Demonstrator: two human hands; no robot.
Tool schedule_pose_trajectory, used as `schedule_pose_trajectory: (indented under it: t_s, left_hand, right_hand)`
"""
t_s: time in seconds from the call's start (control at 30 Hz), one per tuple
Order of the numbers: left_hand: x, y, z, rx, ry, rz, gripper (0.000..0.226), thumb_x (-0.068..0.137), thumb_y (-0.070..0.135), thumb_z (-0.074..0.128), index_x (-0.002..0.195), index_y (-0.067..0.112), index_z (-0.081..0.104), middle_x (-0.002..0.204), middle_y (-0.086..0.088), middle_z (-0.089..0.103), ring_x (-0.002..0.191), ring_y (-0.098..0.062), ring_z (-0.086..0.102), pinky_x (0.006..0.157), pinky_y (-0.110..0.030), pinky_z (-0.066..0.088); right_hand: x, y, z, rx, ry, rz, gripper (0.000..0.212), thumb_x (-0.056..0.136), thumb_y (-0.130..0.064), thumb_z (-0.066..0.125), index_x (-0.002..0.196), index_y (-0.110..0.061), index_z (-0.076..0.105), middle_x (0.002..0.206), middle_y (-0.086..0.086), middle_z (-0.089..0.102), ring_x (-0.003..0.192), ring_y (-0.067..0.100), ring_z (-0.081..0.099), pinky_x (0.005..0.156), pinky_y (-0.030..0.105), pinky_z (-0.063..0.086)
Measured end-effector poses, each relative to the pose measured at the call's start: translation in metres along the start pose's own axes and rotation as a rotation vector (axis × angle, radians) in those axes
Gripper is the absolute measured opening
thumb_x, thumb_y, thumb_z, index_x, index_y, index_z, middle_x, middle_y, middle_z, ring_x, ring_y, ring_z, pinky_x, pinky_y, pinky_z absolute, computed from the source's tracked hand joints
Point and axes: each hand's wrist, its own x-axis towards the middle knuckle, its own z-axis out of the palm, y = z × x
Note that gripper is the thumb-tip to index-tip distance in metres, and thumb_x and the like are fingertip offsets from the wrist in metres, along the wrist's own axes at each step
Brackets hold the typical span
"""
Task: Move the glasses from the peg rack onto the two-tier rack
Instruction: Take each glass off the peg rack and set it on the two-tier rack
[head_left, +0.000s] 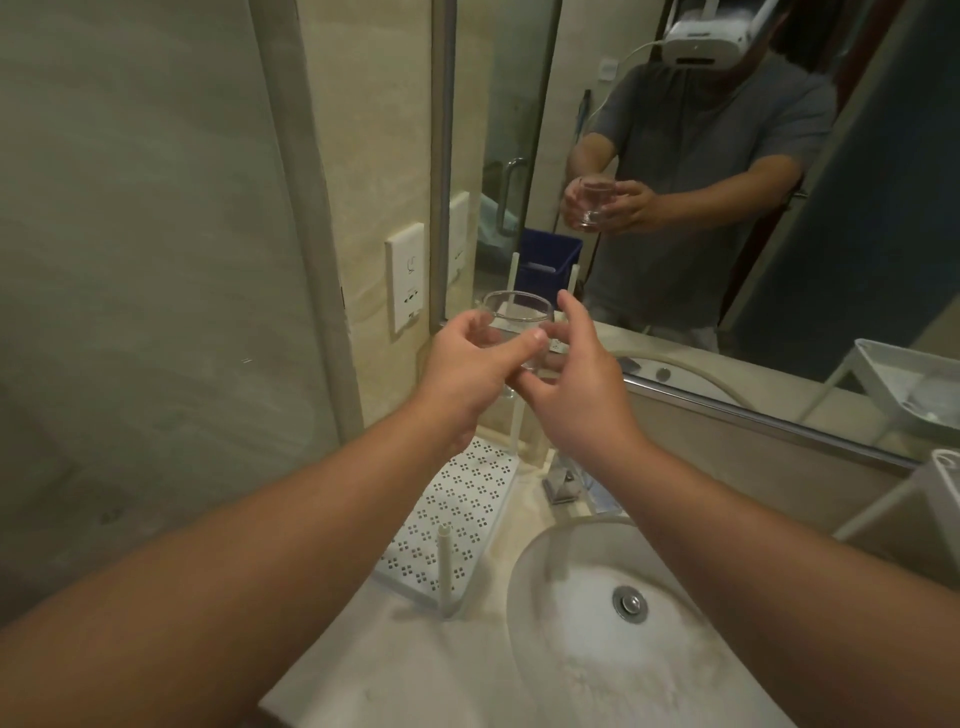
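On my left sits the peg rack (457, 514), a white perforated tray with upright pegs, beside the sink (587, 613). Above it, my left hand (467, 364) curls its fingers and thumb around a clear glass (514, 325), held upright with its mouth up. My right hand (576, 384) touches the glass's lower side, fingers loosely spread. At far right, the two-tier rack (904, 384) stands well apart.
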Motion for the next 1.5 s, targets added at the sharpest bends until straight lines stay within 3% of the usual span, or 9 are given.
schedule_pose_trajectory:
  t_s: [0.07, 0.2, 0.37, 0.7, 0.8, 1.07, 1.23, 1.37, 1.5]
  left_hand:
    - [-0.002, -0.004, 0.005, 0.011, -0.006, 0.028, 0.083, 0.065, 0.038, 0.086, 0.138, 0.017, 0.051, 0.126, -0.006, 0.064, 0.116, -0.021, 0.064, 0.1, -0.041, 0.053]
    - [-0.007, -0.008, 0.021, -0.045, -0.073, 0.051, 0.063, 0.07, 0.04, 0.084, 0.125, 0.026, 0.057, 0.124, -0.004, 0.066, 0.114, -0.019, 0.066, 0.082, -0.028, 0.055]
    - [-0.012, -0.013, 0.054, -0.086, -0.129, 0.019, 0.085, 0.062, 0.044, 0.084, 0.136, 0.016, 0.052, 0.124, -0.007, 0.067, 0.113, -0.025, 0.067, 0.101, -0.048, 0.052]
    - [-0.029, -0.032, 0.152, -0.07, -0.25, 0.03, 0.07, 0.067, 0.04, 0.081, 0.132, 0.038, 0.055, 0.128, -0.011, 0.059, 0.119, -0.025, 0.062, 0.096, -0.043, 0.055]
    - [-0.037, -0.038, 0.187, -0.061, -0.284, 0.029, 0.068, 0.07, 0.038, 0.081, 0.133, 0.037, 0.055, 0.126, -0.009, 0.058, 0.117, -0.022, 0.062, 0.085, -0.035, 0.056]
    - [-0.07, -0.051, 0.293, 0.062, -0.419, 0.108, 0.061, 0.073, 0.04, 0.082, 0.124, 0.051, 0.051, 0.122, 0.0, 0.056, 0.112, -0.014, 0.063, 0.088, -0.034, 0.059]
    - [-0.097, -0.065, 0.363, 0.085, -0.497, 0.103, 0.061, 0.081, 0.033, 0.081, 0.132, 0.045, 0.05, 0.124, -0.002, 0.057, 0.112, -0.011, 0.062, 0.079, -0.021, 0.055]
    - [-0.117, -0.074, 0.415, 0.094, -0.568, 0.044, 0.07, 0.084, 0.031, 0.08, 0.144, 0.04, 0.045, 0.13, -0.004, 0.056, 0.119, -0.018, 0.061, 0.095, -0.035, 0.056]
    - [-0.132, -0.087, 0.459, 0.134, -0.623, 0.013, 0.08, 0.084, 0.033, 0.079, 0.15, 0.043, 0.035, 0.132, 0.0, 0.052, 0.119, -0.015, 0.059, 0.077, -0.027, 0.053]
  right_hand:
    - [0.0, 0.001, -0.003, 0.002, 0.004, 0.016, 0.094, 0.08, -0.025, 0.079, 0.151, -0.041, 0.018, 0.111, -0.037, 0.046, 0.108, -0.001, 0.056, 0.089, 0.03, 0.054]
    - [-0.003, 0.006, -0.015, -0.023, 0.053, 0.017, 0.092, 0.079, -0.029, 0.079, 0.151, -0.038, 0.021, 0.139, -0.01, 0.05, 0.112, 0.007, 0.057, 0.091, 0.04, 0.056]
    - [-0.01, 0.021, -0.045, -0.026, 0.103, 0.057, 0.09, 0.079, -0.031, 0.079, 0.15, -0.035, 0.024, 0.138, -0.008, 0.05, 0.11, 0.007, 0.057, 0.092, 0.037, 0.055]
    - [-0.037, 0.068, -0.129, -0.092, 0.179, 0.137, 0.093, 0.08, -0.028, 0.078, 0.153, -0.031, 0.02, 0.143, -0.006, 0.047, 0.125, 0.013, 0.051, 0.099, 0.039, 0.051]
    - [-0.046, 0.083, -0.159, -0.103, 0.204, 0.163, 0.095, 0.08, -0.029, 0.078, 0.154, -0.029, 0.019, 0.146, -0.003, 0.045, 0.128, 0.015, 0.05, 0.1, 0.041, 0.05]
    - [-0.082, 0.131, -0.257, -0.179, 0.304, 0.208, 0.1, 0.075, -0.031, 0.083, 0.153, -0.029, 0.021, 0.145, -0.006, 0.046, 0.122, 0.006, 0.05, 0.095, 0.022, 0.043]
    - [-0.109, 0.167, -0.317, -0.195, 0.385, 0.238, 0.092, 0.074, -0.03, 0.082, 0.148, -0.033, 0.027, 0.142, -0.007, 0.049, 0.116, 0.004, 0.051, 0.085, 0.015, 0.039]
    - [-0.129, 0.195, -0.359, -0.173, 0.455, 0.288, 0.089, 0.074, -0.025, 0.082, 0.146, -0.035, 0.031, 0.137, -0.011, 0.051, 0.099, -0.004, 0.052, 0.073, 0.006, 0.039]
    - [-0.148, 0.223, -0.394, -0.181, 0.512, 0.335, 0.089, 0.075, -0.022, 0.083, 0.145, -0.036, 0.031, 0.136, -0.013, 0.051, 0.105, 0.0, 0.053, 0.074, 0.008, 0.039]
